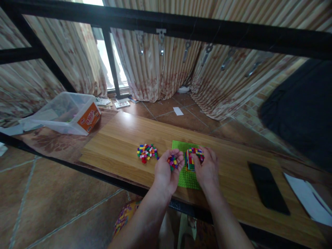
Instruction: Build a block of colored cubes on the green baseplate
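My left hand (165, 170) is cupped palm up, with a small heap of colourful toy bricks (172, 162) in it. Just to its right, a layered structure of toy bricks (190, 162) stands on a green baseplate (183, 181). Around the right side of that structure curls my right hand (209, 167), its thumb and fingers on the bricks. Whether a single loose brick is pinched there is hidden. A pile of loose toy bricks (147, 152) lies on the wooden board, left of my left hand.
The wooden tabletop (114, 145) carries a dark flat phone-like slab (268, 187) on the right, with white paper (308, 197) beyond it. A clear plastic bin (64, 114) with an orange label stands at the left. A black metal bar (166, 22) crosses above, before striped curtains (155, 69).
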`<action>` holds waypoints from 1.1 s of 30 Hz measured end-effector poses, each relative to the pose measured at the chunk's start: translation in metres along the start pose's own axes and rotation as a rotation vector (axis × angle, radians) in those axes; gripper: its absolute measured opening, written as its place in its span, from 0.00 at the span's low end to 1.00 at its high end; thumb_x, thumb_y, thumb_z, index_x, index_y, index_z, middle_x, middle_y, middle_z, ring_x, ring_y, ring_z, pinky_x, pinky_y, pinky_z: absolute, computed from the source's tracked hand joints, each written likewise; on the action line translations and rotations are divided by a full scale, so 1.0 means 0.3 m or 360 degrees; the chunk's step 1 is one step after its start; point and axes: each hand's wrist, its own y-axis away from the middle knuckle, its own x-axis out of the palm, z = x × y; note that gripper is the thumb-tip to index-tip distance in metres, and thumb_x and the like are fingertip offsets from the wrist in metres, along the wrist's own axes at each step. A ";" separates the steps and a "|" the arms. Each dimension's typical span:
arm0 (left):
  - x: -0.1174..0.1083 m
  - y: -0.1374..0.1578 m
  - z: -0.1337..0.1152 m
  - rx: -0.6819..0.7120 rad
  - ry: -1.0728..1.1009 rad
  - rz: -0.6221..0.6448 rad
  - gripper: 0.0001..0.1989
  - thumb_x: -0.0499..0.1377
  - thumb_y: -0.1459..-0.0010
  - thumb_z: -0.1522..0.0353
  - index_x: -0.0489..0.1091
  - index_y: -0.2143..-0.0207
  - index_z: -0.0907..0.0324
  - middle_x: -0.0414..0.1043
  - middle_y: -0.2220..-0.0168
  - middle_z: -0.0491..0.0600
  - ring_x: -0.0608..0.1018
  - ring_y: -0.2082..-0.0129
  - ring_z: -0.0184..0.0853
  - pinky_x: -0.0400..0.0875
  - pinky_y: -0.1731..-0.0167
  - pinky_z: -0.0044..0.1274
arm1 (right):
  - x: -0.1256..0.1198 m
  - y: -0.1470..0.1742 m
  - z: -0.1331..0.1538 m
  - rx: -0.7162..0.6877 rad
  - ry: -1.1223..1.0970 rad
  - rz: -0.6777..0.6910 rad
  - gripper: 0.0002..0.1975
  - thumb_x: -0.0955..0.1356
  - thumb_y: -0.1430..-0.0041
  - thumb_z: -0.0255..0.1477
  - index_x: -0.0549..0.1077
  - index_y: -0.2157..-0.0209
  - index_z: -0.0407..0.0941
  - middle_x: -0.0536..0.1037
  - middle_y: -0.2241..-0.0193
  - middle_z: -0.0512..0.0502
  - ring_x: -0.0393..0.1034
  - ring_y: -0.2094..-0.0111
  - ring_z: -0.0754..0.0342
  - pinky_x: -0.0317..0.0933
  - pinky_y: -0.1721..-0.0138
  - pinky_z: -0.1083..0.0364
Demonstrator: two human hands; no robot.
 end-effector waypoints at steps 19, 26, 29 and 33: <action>0.015 0.011 0.010 -0.0064 0.0051 0.0276 0.15 0.50 0.38 0.71 0.75 0.69 0.67 0.77 0.65 0.54 0.78 0.65 0.30 0.72 0.66 0.17 | -0.136 0.004 0.186 -0.0571 -0.0404 0.0402 0.13 0.65 0.38 0.34 0.75 0.54 0.53 0.70 0.47 0.44 0.63 0.45 0.44 0.58 0.45 0.40; 0.022 0.016 0.004 -0.0059 0.0040 0.0192 0.13 0.51 0.40 0.73 0.75 0.71 0.67 0.76 0.67 0.54 0.76 0.69 0.28 0.69 0.71 0.16 | -0.123 0.007 0.173 -0.0455 -0.0533 0.0377 0.07 0.68 0.41 0.33 0.78 0.61 0.53 0.71 0.48 0.47 0.63 0.46 0.46 0.57 0.45 0.41; 0.015 0.016 0.005 -0.0025 -0.0052 0.0127 0.10 0.54 0.43 0.75 0.75 0.71 0.66 0.74 0.70 0.51 0.75 0.73 0.27 0.70 0.71 0.17 | -0.117 0.004 0.156 -0.0262 -0.0710 0.0272 0.06 0.69 0.42 0.34 0.78 0.64 0.52 0.73 0.54 0.46 0.67 0.51 0.48 0.61 0.49 0.44; 0.001 0.019 0.012 -0.0126 -0.0215 0.0239 0.04 0.59 0.46 0.73 0.74 0.72 0.66 0.69 0.75 0.48 0.69 0.78 0.23 0.65 0.78 0.15 | -0.112 -0.003 0.140 -0.0006 -0.0910 0.0192 0.07 0.70 0.45 0.36 0.80 0.65 0.52 0.75 0.61 0.47 0.70 0.57 0.49 0.64 0.55 0.47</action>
